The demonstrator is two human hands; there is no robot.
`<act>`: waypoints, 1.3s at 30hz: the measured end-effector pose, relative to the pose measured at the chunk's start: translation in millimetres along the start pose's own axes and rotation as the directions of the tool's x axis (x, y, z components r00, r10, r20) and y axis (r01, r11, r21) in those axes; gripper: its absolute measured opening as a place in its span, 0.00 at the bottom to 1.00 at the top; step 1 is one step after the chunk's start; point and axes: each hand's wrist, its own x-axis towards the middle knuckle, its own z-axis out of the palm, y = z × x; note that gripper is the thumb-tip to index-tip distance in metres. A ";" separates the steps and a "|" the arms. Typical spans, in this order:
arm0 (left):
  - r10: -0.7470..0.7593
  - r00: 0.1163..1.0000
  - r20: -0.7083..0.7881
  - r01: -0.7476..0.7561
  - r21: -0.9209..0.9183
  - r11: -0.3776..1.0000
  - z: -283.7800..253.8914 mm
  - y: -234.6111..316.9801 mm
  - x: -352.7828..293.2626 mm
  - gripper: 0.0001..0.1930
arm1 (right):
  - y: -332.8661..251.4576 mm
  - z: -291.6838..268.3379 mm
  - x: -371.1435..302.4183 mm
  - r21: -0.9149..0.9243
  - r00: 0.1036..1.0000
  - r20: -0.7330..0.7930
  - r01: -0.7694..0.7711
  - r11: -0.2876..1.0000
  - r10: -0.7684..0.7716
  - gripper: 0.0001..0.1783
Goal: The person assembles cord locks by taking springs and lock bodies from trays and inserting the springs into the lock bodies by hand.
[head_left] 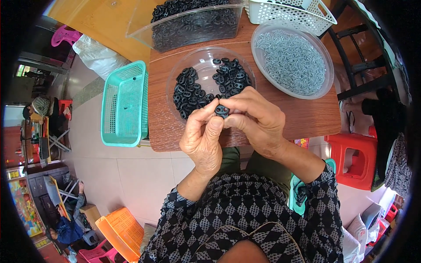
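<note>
Between the fingertips of both hands is a small black plastic piece with two round holes. My left hand pinches its left side with thumb and forefinger. From the other side my right hand grips it the same way. Just beyond the hands stands a round clear tub with many similar black pieces heaped along its sides. To its right sits a round tub of small silvery screws. Whether a screw is in my fingers cannot be seen.
A clear bin full of black pieces and a white perforated basket stand at the table's back. Left of the brown table is a green basket. A red stool stands right, an orange crate lower left. Other people appear far left.
</note>
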 end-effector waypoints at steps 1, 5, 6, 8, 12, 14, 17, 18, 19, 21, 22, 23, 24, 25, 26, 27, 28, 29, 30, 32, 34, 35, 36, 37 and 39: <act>0.006 1.000 -0.006 -0.006 -0.007 1.000 0.3 -0.7 -0.5 0.14 | 0.5 0.4 -0.8 0.010 1.000 -0.012 0.001 1.000 -0.001 0.17; 0.024 1.000 0.000 -0.024 0.019 1.000 -0.7 -2.8 -0.2 0.13 | 3.4 2.0 -3.1 0.022 1.000 -0.016 0.002 1.000 -0.002 0.17; 0.036 0.999 0.010 -0.037 0.043 0.998 -0.8 -3.5 0.8 0.13 | 3.9 1.7 -3.7 0.020 1.000 -0.006 -0.018 1.000 0.018 0.16; 0.049 0.999 0.021 -0.050 0.066 0.997 -1.5 -2.8 2.2 0.13 | 2.3 2.1 -3.6 0.018 0.999 0.002 -0.037 0.999 0.037 0.16; 0.058 0.998 0.026 -0.058 0.031 0.998 -1.3 1.8 3.3 0.14 | -5.4 6.5 1.0 0.023 0.998 -0.052 -0.042 0.999 0.044 0.15; 0.067 0.998 0.018 -0.068 0.027 0.997 -1.0 0.5 2.6 0.14 | -5.4 7.1 1.2 0.017 0.998 -0.059 -0.026 1.000 0.027 0.15; 0.100 0.995 0.005 -0.100 0.041 0.994 -0.9 -4.1 0.2 0.14 | -4.6 6.8 0.4 0.017 0.998 -0.067 -0.006 1.000 0.007 0.14; 0.108 0.994 0.004 -0.108 0.043 0.993 -0.2 -3.6 -0.5 0.14 | -5.4 6.8 1.0 0.017 0.997 -0.069 0.019 1.000 -0.018 0.14; 0.115 0.993 0.003 -0.115 0.044 0.992 0.6 -3.3 -1.2 0.14 | -6.1 6.8 1.3 0.018 0.997 -0.071 0.044 0.999 -0.042 0.14; 0.132 0.991 -0.007 -0.131 0.059 0.990 1.8 -4.8 -2.0 0.14 | -4.7 7.8 0.5 0.014 0.996 -0.077 0.053 0.998 -0.052 0.14; 0.149 0.989 -0.015 -0.147 0.074 0.986 2.2 -5.5 -2.4 0.13 | -3.8 8.4 0.0 0.009 0.995 -0.083 0.063 0.998 -0.062 0.14; 0.147 0.989 -0.013 -0.146 0.073 0.987 2.6 -6.9 -2.6 0.13 | -2.5 9.0 -0.3 0.008 0.995 -0.085 0.062 0.998 -0.061 0.14; 0.159 0.987 -0.020 -0.157 0.077 0.985 2.9 -8.3 -2.8 0.13 | -1.1 9.8 -0.1 -0.018 0.993 -0.090 0.078 0.997 -0.079 0.13; 0.170 0.985 -0.027 -0.168 0.082 0.982 3.1 -9.6 -2.7 0.12 | 0.5 10.6 0.4 -0.043 0.991 -0.094 0.094 0.995 -0.098 0.13; 0.171 0.985 -0.027 -0.169 0.083 0.982 3.6 -10.2 -2.6 0.12 | 1.3 11.3 0.9 -0.042 0.991 -0.095 0.095 0.995 -0.099 0.13; 0.191 0.981 -0.022 -0.189 0.089 0.978 4.2 -10.9 -1.8 0.12 | 2.4 12.0 1.8 -0.064 0.984 -0.105 0.138 0.988 -0.144 0.12; 0.212 0.977 -0.017 -0.209 0.095 0.973 5.0 -11.2 -1.1 0.12 | 2.9 12.7 2.7 -0.088 0.975 -0.114 0.180 0.980 -0.190 0.12; 0.212 0.977 -0.015 -0.210 0.093 0.973 5.6 -11.1 -1.4 0.12 | 2.7 13.6 2.6 -0.090 0.975 -0.115 0.181 0.979 -0.191 0.12; 0.207 0.978 -0.032 -0.203 0.099 0.974 6.5 -10.6 -1.6 0.11 | 2.0 14.5 2.9 -0.097 0.972 -0.127 0.186 0.978 -0.198 0.12; 0.213 0.976 -0.044 -0.208 0.097 0.973 9.1 -9.0 -0.2 0.11 | 1.6 15.0 5.3 -0.112 0.966 -0.140 0.202 0.973 -0.217 0.12; 0.189 0.981 -0.050 -0.179 0.148 0.973 10.7 -3.3 -1.4 0.10 | 0.2 14.7 5.6 -0.130 0.972 -0.123 0.182 0.975 -0.198 0.12; 0.170 0.985 -0.032 -0.162 0.182 0.970 7.7 -2.9 -1.8 0.10 | 0.8 13.9 3.8 -0.107 0.978 -0.122 0.157 0.982 -0.169 0.12; 0.192 0.981 0.016 -0.189 0.274 0.943 4.7 -1.1 1.1 0.11 | 0.7 9.1 5.5 -0.116 0.976 -0.124 0.166 0.979 -0.180 0.12; 0.099 0.990 0.100 -0.125 0.305 0.944 0.0 3.9 6.5 0.11 | 1.1 1.5 6.5 -0.116 0.989 -0.075 0.116 0.986 -0.125 0.12; -0.058 0.981 0.187 -0.021 0.392 0.920 -5.6 15.0 20.5 0.12 | 3.7 -14.7 3.2 -0.055 0.999 -0.025 -0.048 0.997 0.047 0.12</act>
